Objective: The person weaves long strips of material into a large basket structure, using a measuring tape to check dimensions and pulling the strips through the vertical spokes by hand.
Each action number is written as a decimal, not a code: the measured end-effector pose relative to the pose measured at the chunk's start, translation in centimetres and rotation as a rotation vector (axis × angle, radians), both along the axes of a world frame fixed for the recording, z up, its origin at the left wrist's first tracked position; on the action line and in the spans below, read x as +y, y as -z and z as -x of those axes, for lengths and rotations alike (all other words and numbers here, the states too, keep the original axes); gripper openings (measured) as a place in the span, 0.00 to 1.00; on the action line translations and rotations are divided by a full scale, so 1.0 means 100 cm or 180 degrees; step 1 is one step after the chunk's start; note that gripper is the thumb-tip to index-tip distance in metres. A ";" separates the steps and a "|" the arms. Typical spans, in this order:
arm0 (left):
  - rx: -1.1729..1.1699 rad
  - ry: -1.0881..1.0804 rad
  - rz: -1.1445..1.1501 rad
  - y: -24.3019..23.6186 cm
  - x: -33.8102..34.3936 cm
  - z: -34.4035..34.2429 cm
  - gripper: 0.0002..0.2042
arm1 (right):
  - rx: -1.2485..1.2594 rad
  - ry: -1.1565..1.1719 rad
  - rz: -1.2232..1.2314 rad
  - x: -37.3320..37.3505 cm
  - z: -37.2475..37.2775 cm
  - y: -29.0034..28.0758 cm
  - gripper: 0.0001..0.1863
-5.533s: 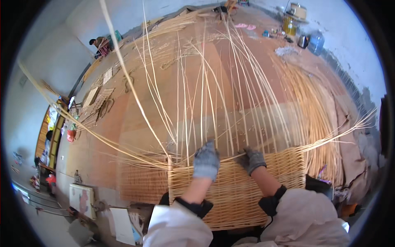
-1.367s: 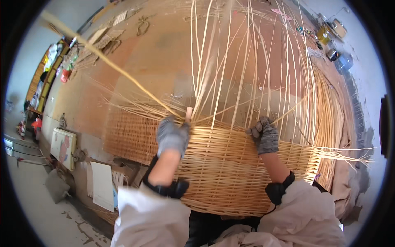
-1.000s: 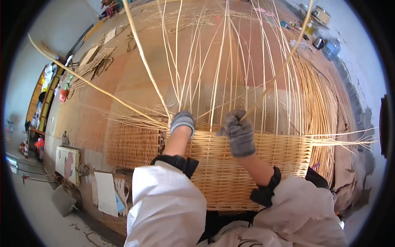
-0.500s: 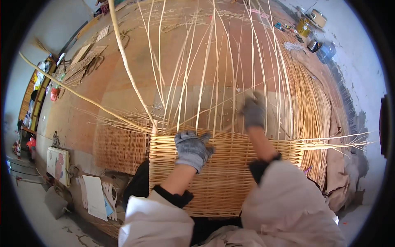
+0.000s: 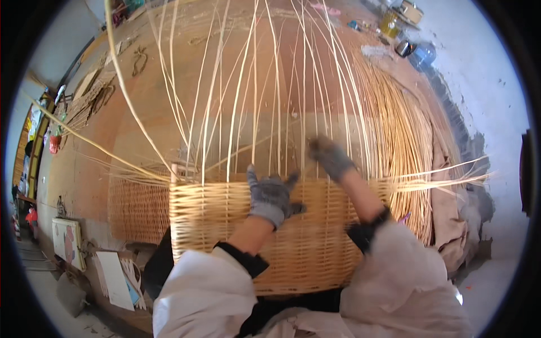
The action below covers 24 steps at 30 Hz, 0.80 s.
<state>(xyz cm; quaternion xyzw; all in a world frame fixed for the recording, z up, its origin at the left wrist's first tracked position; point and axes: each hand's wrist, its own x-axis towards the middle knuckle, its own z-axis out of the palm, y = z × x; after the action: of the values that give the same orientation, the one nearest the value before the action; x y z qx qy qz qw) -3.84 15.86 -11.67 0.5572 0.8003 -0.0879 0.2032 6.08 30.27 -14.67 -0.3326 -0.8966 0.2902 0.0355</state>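
In front of me stands a woven willow panel (image 5: pixel 220 225), its upright willow stakes (image 5: pixel 232 124) rising from the top edge and fanning out. My left hand (image 5: pixel 271 198), in a grey glove, lies against the panel's upper part with its fingers spread. To its right, my right hand (image 5: pixel 331 159), also gloved and slightly blurred, is closed just above the top edge among the stakes. A short length of willow rod seems to run from the weave up into its fingers, partly hidden there. Loose rod ends (image 5: pixel 439 181) stick out past the panel's right side.
A bundle of long willow rods (image 5: pixel 403 129) lies on the floor at right, beside brown cloth (image 5: pixel 448 228). Another woven panel (image 5: pixel 138 208) lies at left. A thick bent rod (image 5: pixel 127 90) rises from the left corner post. A blue water jug (image 5: pixel 422 55) stands by the wall.
The panel and surroundings have shifted left in view. My left hand's fingers have spread from lying over the top edge. My right hand has come lower and closer to my left hand.
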 end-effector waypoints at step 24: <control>-0.0360 0.0226 -0.0148 0.049 0.130 -0.139 0.35 | 0.1901 0.0913 0.1386 0.155 -0.140 0.035 0.08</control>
<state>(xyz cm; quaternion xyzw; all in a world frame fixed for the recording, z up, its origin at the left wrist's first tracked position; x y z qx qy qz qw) 10.01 28.90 -16.54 0.5939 0.7691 -0.0448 0.2319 20.13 45.74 -18.19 -0.3552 -0.7087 0.5496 0.2635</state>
